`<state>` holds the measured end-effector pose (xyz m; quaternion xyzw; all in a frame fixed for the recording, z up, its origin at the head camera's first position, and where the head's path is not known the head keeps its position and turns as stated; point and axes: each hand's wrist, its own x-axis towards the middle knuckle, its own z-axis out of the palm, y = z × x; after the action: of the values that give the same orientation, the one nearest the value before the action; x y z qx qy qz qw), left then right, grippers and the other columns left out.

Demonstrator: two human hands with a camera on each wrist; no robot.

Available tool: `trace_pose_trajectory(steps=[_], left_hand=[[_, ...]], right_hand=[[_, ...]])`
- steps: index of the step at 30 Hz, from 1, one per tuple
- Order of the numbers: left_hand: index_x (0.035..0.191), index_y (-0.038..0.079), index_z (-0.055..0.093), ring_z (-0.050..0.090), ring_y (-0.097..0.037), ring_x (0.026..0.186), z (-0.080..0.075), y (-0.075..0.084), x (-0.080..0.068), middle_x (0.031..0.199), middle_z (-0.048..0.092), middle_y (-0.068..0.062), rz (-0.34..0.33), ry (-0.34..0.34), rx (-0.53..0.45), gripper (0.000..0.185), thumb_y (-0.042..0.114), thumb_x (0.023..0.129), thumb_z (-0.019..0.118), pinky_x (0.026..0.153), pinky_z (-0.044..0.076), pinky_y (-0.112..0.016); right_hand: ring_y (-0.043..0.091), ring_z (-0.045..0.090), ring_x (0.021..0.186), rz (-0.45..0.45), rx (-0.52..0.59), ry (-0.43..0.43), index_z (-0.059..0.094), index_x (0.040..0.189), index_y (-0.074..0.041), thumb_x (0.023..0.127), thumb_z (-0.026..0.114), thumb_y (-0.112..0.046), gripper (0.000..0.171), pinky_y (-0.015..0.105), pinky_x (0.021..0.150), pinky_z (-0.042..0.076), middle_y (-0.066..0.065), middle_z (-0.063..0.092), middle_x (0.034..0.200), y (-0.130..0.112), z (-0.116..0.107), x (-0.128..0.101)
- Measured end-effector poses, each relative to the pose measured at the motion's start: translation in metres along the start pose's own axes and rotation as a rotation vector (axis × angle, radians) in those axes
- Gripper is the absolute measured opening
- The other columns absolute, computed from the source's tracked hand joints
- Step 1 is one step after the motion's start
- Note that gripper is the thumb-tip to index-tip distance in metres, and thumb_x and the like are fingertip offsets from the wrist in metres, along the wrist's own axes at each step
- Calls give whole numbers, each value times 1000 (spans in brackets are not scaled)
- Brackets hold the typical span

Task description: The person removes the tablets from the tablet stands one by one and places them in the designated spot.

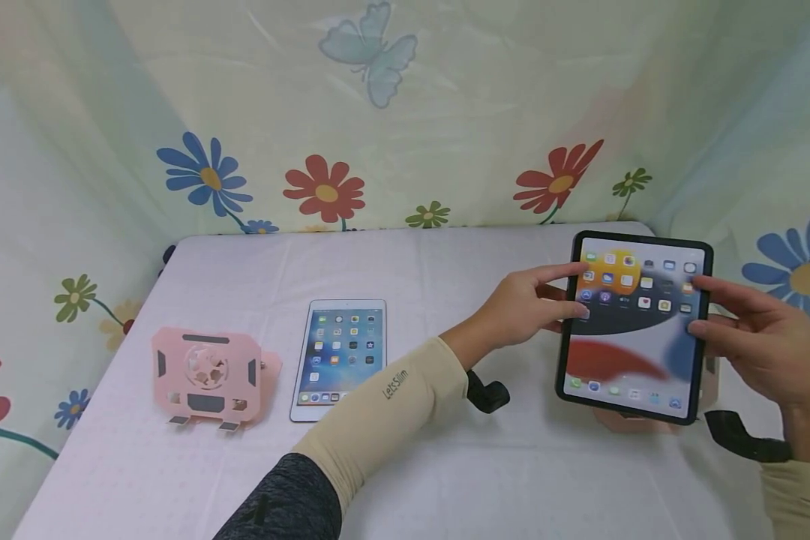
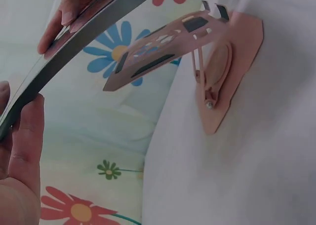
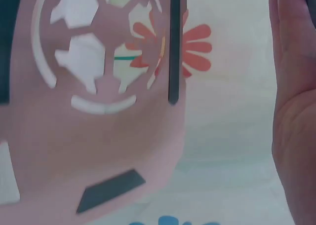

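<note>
Both hands hold the dark tablet by its side edges, tilted upright at the counter's right: left hand pinches the left edge, right hand the right. Pink stand sits just behind it, apart, seemingly ready to prop it.

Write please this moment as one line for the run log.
left hand: holds dark tablet left edge | right hand: holds its right edge | tablet: above pink stand | white tablet: flat on table
</note>
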<state>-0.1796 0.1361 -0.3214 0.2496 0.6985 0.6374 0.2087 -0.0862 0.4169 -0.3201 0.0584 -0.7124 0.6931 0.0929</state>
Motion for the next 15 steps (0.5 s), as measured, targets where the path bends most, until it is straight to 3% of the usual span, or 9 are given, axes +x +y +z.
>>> trace_pose_trajectory(steps=[7, 15], left_hand=[[142, 26, 59, 60, -5, 90, -10, -2, -6, 103, 59, 4, 4, 7, 10, 57, 10, 90, 76, 67, 58, -23], [142, 24, 59, 62, -6, 90, -21, -8, -11, 103, 60, 2, 7, 37, -4, 56, 8, 91, 75, 67, 58, -23]], right_hand=[[6, 65, 87, -30, 40, -57, 63, 135, -11, 92, 51, 24, 57, 17, 69, 56, -5, 55, 125, 2, 10, 4], [6, 68, 84, -32, 20, -62, 64, 133, -12, 91, 54, 23, 56, 18, 67, 56, -2, 58, 120, 5, 23, 8]])
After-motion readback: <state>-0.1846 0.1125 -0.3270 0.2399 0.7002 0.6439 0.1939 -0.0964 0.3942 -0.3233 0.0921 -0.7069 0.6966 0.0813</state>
